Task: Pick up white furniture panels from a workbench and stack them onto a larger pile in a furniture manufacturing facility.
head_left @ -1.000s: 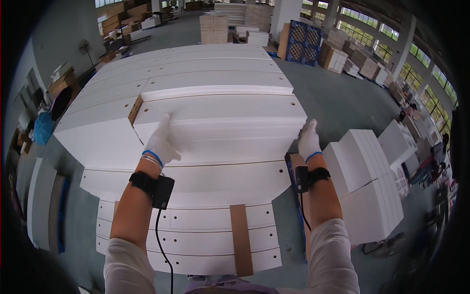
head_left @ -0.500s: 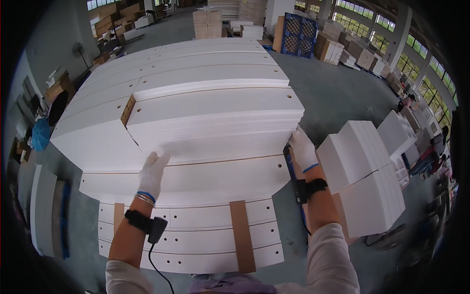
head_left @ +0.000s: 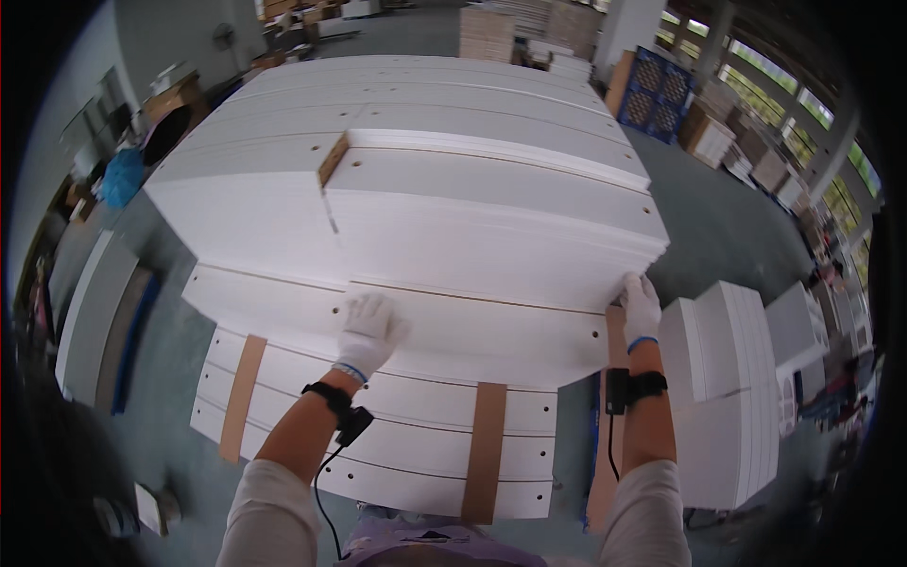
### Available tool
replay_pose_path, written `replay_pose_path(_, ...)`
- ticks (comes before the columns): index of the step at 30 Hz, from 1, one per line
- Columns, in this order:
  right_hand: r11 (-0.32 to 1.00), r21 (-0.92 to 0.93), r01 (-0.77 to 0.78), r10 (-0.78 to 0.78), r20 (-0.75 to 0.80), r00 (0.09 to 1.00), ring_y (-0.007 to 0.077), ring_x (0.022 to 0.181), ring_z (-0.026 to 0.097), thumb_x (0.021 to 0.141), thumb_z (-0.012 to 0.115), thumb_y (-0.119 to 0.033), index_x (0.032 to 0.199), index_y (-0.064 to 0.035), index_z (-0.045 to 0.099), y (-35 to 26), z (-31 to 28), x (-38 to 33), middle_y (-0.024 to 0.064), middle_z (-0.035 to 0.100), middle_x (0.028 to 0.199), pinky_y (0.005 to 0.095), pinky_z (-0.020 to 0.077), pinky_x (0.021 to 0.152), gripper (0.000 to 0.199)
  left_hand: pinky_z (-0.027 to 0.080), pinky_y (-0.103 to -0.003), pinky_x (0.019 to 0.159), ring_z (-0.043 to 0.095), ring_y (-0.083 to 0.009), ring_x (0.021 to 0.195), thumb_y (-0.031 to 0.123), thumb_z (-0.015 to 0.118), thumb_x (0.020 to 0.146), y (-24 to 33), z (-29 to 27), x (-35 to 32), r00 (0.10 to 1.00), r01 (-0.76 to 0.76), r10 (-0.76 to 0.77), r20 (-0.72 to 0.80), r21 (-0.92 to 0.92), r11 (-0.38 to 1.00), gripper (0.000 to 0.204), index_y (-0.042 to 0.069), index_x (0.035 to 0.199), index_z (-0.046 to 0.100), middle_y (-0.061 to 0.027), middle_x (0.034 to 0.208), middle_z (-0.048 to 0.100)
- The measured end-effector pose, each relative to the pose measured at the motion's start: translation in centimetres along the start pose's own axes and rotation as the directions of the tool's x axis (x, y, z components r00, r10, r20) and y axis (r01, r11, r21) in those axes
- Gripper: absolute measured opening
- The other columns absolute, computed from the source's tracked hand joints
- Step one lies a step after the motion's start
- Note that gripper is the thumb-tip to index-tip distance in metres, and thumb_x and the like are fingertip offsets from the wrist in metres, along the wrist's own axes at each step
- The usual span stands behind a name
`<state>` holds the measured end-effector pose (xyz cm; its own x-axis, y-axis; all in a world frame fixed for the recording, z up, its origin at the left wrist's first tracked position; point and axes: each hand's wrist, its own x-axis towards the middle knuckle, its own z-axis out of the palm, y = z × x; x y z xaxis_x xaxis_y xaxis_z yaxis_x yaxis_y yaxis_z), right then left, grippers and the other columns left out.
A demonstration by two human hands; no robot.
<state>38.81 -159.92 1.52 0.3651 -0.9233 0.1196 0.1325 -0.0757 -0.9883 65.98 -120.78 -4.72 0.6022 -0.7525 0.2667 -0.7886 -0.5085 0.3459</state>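
Long white boards with small dark holes near their ends lie stacked in steps before me. Over the low front step (head_left: 501,326) is my left hand (head_left: 371,326), in a white glove, its fingers spread and slightly blurred, with nothing in them. Behind that step rises a taller board stack (head_left: 491,231). At this stack's lower right corner my right hand (head_left: 641,307), also gloved, has its fingers bent and close together. Whatever they grip, if anything, is hidden. Each wrist wears a black strap with a small box and cable.
Brown cardboard strips (head_left: 486,444) cross the lowest boards nearest me. More white board stacks (head_left: 723,378) stand at the right, beside a brown upright strip (head_left: 605,454). White panels (head_left: 94,312) lean at the left. Blue pallets (head_left: 656,94) stand far right.
The view has swung, so the stacks appear shifted rightward. My left hand has moved right along the front step and turned palm down. My right hand sits lower at the stack's end, fingers more bent.
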Motion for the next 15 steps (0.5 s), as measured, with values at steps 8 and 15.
replay_pose_path(8, 0.959, -0.274, -0.078, 0.070, -0.037, 0.997, 0.0191, 0.096, 0.059, 0.099, 0.052, -0.040, 0.118, -0.0007, 0.062, 1.3, -1.5, 2.0, 0.0082, 0.063, 0.102, 0.0358, 0.0467, 0.088, 0.045, 0.045, -0.045, 0.093, 0.052, -0.0351, 0.109, 0.036, 0.068, 0.087, -0.5, 0.7, 0.8, 0.983, -0.029, 0.026, -0.183, -0.014, 0.999, 0.032, 0.007, 0.099, 0.062, -0.0120, 0.109, 0.060)
replay_pose_path(15, -0.791, 0.558, 0.251, 0.349, 0.075, 0.934, 0.0323, 0.137, 0.039, 0.103, 0.040, -0.042, 0.148, -0.0008, 0.035, -1.5, -2.8, 4.9, 0.0186, 0.048, 0.142, 0.0465, 0.0246, 0.118, 0.061, 0.047, -0.044, 0.085, 0.059, -0.0340, 0.094, 0.035, 0.068, 0.085, -2.0, 0.8, 1.7, 0.975, -0.073, 0.089, -0.203, 0.085, 0.994, 0.027, 0.011, 0.097, 0.066, -0.0094, 0.099, 0.064)
